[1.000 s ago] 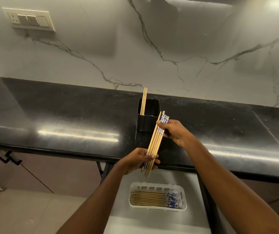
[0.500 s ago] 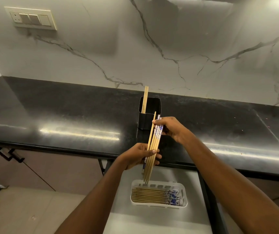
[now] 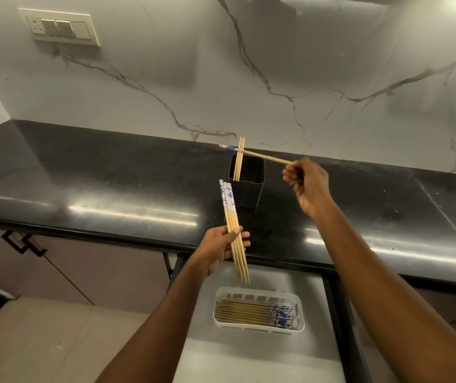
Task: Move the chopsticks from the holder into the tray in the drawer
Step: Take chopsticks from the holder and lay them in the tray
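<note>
Above the open drawer (image 3: 260,357), left hand (image 3: 218,250) grips four chopsticks (image 3: 233,230) — right hand (image 3: 308,186) pinches one chopstick (image 3: 260,155); three stand in the holder (image 3: 246,186).

Black countertop (image 3: 110,183) backed by white veined marble wall (image 3: 304,64). Switch plate (image 3: 59,27) mounted upper left. Cabinet handles (image 3: 22,241) seen below counter edge. Beige floor tiles (image 3: 41,341) lower left.
</note>
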